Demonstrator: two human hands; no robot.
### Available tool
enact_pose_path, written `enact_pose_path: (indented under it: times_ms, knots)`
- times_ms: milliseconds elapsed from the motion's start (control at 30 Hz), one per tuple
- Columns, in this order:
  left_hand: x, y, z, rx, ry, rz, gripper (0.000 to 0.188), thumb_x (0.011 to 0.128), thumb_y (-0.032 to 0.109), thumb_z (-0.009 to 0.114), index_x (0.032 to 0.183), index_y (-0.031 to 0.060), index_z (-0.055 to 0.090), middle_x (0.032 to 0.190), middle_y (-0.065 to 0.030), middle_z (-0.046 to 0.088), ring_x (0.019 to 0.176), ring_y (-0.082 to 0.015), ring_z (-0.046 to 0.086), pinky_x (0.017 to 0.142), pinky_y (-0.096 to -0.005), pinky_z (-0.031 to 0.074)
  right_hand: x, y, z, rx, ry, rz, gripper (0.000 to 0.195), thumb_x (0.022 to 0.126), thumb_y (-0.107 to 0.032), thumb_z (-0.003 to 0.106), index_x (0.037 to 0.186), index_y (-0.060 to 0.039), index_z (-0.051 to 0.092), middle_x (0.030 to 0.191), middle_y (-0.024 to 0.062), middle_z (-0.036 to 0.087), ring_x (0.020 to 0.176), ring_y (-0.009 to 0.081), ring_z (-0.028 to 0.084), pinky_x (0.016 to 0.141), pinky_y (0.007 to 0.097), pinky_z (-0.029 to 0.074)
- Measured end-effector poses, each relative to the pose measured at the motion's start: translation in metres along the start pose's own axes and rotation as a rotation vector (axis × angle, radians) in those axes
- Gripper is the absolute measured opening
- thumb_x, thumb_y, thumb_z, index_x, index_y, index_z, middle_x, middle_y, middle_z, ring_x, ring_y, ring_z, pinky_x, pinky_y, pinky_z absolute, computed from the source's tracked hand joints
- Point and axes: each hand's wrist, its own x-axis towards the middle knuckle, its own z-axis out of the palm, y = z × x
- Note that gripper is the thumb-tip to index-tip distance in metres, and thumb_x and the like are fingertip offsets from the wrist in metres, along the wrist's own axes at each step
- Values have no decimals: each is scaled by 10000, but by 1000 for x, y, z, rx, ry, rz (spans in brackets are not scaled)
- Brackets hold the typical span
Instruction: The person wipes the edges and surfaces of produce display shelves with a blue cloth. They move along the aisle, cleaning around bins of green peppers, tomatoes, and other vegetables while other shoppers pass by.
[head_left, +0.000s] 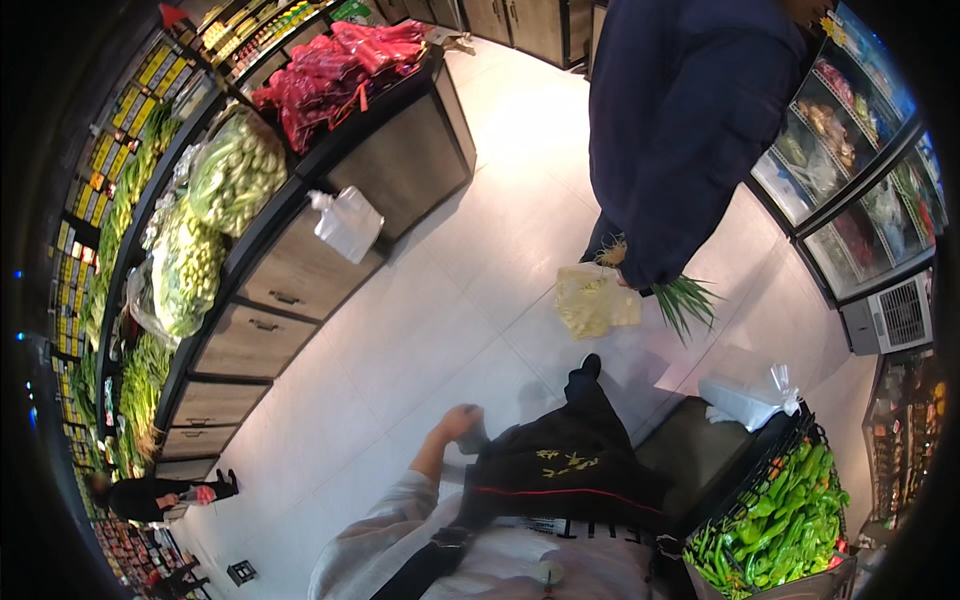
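Note:
My left hand (459, 422) hangs beside my black apron (562, 457), its fingers curled around a small grey object (473, 438). Blur hides exactly what that object is. My right hand is out of view. The apron bears yellow writing and a red line, and one dark shoe (592, 365) shows below it. In front of me stands a person in a dark blue jacket (675, 120). Scallions (684, 301) with roots are at that person's hand, beside a translucent yellow plastic bag (596, 300).
At my right, green peppers (780, 517) fill a bin with a plastic bag roll (750, 397) at its end. Bagged leafy greens (236, 172) and red-bagged produce (341, 75) top the left counter (285, 277). Refrigerated cases (847, 150) line the right. Another person (142, 497) stands far left.

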Motion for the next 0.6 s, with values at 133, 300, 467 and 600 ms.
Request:
enact_pose_path:
  times_ms: [133,300,467,600]
  knots:
    - [52,107,-49,-436,52,28,386,860,366,513,987,13,603,902,-110,626,829,-196,586,751,-319,464,41,-59,-14,-72,-49,-14,303,839,-329,493,849,-51,616,872,158,637,842,300,600,694,365,474]
    - [66,245,-125,-892,87,142,352,906,320,480,1021,-4,554,921,-94,594,854,-184,572,758,-305,465,94,-154,-42,-647,-206,-280,315,835,-329,493,863,-44,626,880,173,636,855,316,601,710,377,476]
    - [133,241,-165,-1044,326,-11,357,900,369,476,1023,43,549,944,-73,584,894,-201,558,777,-349,465,94,-359,-21,-447,-137,-593,331,831,-334,520,904,-26,614,862,166,641,841,298,615,716,377,479]
    - [173,281,-200,-1541,112,133,358,903,377,454,1014,53,560,1001,-94,594,984,-234,553,855,-401,449,87,-550,19,-240,-162,-807,262,868,-239,506,939,-1,590,783,101,648,710,172,625,681,271,485]
